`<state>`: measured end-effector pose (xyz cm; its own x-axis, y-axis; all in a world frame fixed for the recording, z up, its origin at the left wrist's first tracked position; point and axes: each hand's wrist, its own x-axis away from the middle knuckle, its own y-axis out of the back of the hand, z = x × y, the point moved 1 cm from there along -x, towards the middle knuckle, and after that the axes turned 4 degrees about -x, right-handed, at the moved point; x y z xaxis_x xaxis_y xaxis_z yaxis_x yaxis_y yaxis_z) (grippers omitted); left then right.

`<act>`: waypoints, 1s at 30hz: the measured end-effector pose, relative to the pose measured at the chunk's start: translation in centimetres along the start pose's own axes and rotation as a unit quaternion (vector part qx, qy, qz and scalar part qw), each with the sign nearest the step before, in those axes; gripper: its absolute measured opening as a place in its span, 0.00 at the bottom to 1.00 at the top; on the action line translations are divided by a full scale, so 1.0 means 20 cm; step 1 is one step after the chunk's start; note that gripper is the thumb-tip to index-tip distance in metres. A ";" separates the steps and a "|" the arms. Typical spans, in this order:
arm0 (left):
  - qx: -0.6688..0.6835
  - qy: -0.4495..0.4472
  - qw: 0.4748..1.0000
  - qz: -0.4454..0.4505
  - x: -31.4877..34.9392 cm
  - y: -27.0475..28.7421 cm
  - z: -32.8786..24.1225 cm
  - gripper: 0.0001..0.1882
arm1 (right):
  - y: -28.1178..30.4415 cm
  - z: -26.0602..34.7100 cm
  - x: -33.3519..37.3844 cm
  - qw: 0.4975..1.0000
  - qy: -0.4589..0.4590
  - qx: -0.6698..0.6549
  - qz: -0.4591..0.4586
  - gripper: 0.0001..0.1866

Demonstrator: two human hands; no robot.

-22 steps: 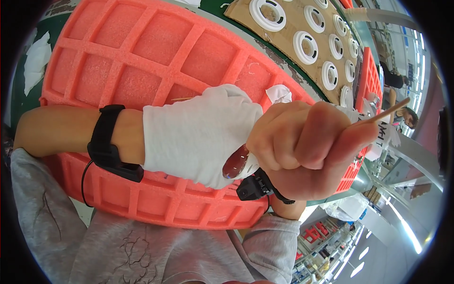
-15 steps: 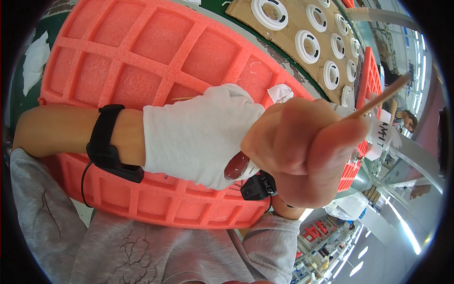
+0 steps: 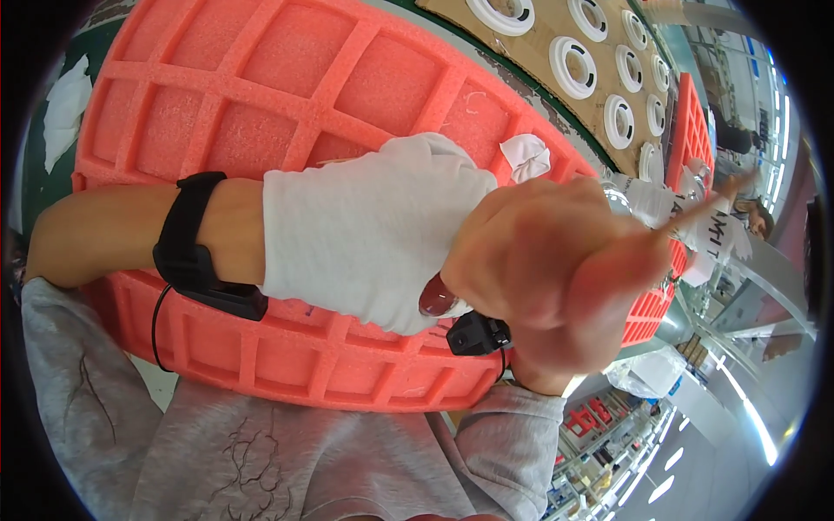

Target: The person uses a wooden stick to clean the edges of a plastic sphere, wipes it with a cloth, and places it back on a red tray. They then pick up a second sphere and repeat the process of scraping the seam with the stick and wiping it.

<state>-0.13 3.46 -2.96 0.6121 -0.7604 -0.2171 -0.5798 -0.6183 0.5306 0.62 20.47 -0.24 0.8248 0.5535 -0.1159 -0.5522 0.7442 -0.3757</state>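
Observation:
My left hand [image 3: 373,234], in a white glove, reaches across from the left above a red foam tray [image 3: 287,386] with square pockets. It looks closed, with a glossy dark red rounded piece [image 3: 437,297] showing at its lower edge; most of its fingers are hidden. Overlapping its front is my bare right hand [image 3: 565,269], close to the camera, pinching a thin wooden stick [image 3: 708,204]. The stick points up and to the right, its tip smeared by motion. Black straps with small devices sit on both wrists.
Several white rings [image 3: 573,68] lie on a cardboard sheet [image 3: 543,100] at the back right. Crumpled white paper [image 3: 526,158] rests on the tray. A clear labelled bottle [image 3: 647,198] lies behind my right hand. White cloth [image 3: 66,113] is at the far left. Shelves and another person appear farther off.
My right hand has shifted slightly, with the stick now more blurred and its tip lower. The view has shifted slightly, so more of the bottle shows. Both hands keep their holds.

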 end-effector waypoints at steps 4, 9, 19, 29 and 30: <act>0.029 -0.041 0.997 -0.055 0.03 -0.03 0.04 0.11 | 0.03 0.00 -0.09 0.998 0.013 -0.053 -0.019 0.30; 0.057 -0.014 0.998 -0.039 0.05 -0.01 0.01 0.10 | 0.03 0.01 -0.09 0.999 0.011 -0.044 -0.023 0.30; 0.066 -0.035 0.997 -0.027 0.02 0.03 0.00 0.09 | 0.00 -0.04 0.06 0.999 -0.018 0.029 -0.001 0.30; -0.001 -0.020 1.000 -0.022 0.00 -0.01 0.02 0.10 | 0.06 0.01 -0.07 0.997 0.018 -0.066 -0.025 0.29; -0.008 -0.007 1.000 0.002 0.01 0.00 0.02 0.10 | 0.05 0.01 -0.09 0.997 0.021 -0.066 -0.024 0.29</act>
<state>-0.16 3.29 -3.29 0.6025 -0.7655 -0.2259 -0.5738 -0.6121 0.5441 -1.37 20.36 -0.16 0.8554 0.5008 -0.1326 -0.4941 0.7116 -0.4995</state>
